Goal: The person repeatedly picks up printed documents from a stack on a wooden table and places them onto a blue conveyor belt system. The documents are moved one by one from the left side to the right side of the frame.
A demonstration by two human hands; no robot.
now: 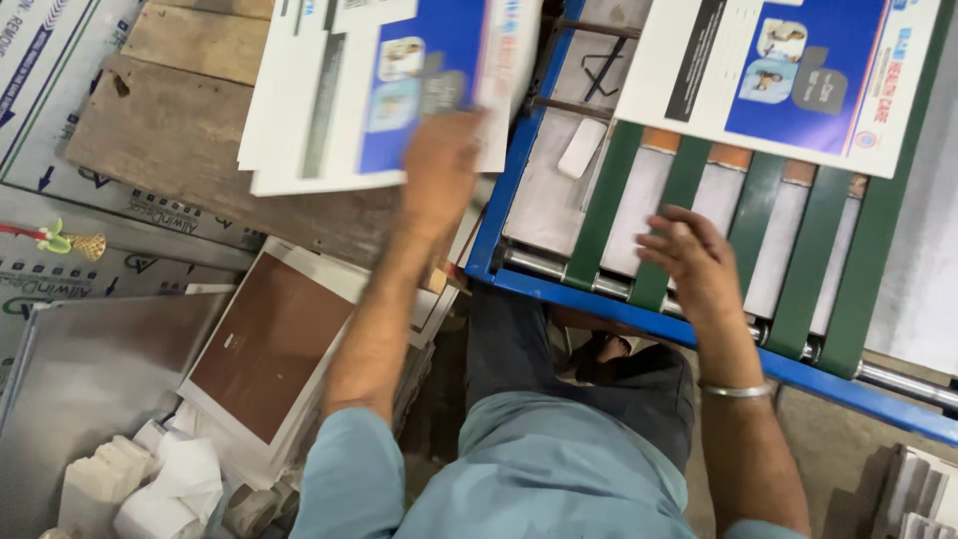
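Printed sheets (pixel 329 100), a white and blue stack, lay at upper centre on worn wooden boards (pixel 170 120), their top edge cut off by the frame. I saw my left hand (pixel 439 170) on the stack, motion-blurred; I couldn't tell its grip. My right hand (pixel 694 260), fingers loosely spread, rested on the green belts (pixel 679 195) of the blue-framed conveyor (pixel 509 180). Another printed sheet (pixel 778 75) lay upper right, partly cropped.
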